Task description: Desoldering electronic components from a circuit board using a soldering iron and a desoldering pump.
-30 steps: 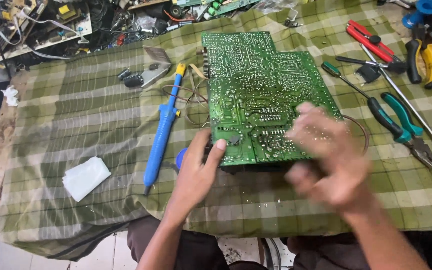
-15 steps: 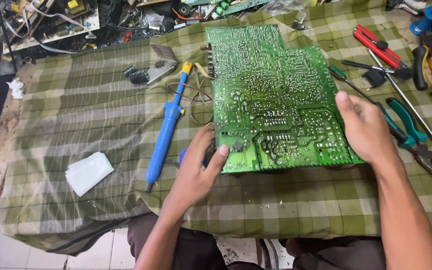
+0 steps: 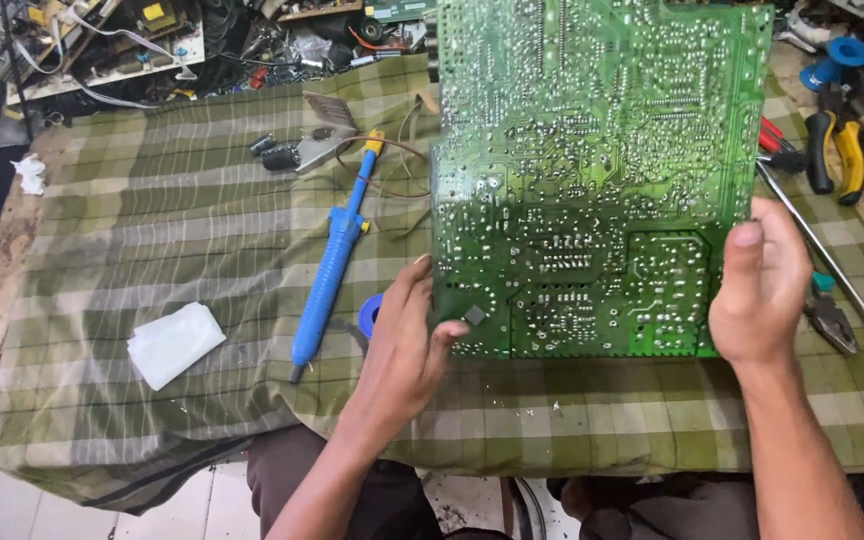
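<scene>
Two hands on one board, so I log this as a lift-and-hold. Left to right across the head view:

- White folded tissue (image 3: pixel 174 343) at 8 o'clock on the green plaid cloth (image 3: pixel 132 230); well apart from the work.
- Blue desoldering pump (image 3: pixel 330 262) lies on the cloth, nose toward 7 o'clock, just left of the board.
- Left hand (image 3: pixel 404 345) pinches the board's lower left corner, thumb on the solder face, other fingers hidden behind it.
- Green circuit board (image 3: pixel 592 170) is raised off the cloth, solder side toward me, filling the 12 to 2 o'clock area.
- Right hand (image 3: pixel 764 290) clamps the lower right edge, thumb forward; the other fingers I cannot tell.
- Pliers (image 3: pixel 832 150) and screwdrivers sit at 3 o'clock.

My judgement: grip edges only, keep thumbs off the joints, tilt slowly, and mind the wires trailing near the pump.
</scene>
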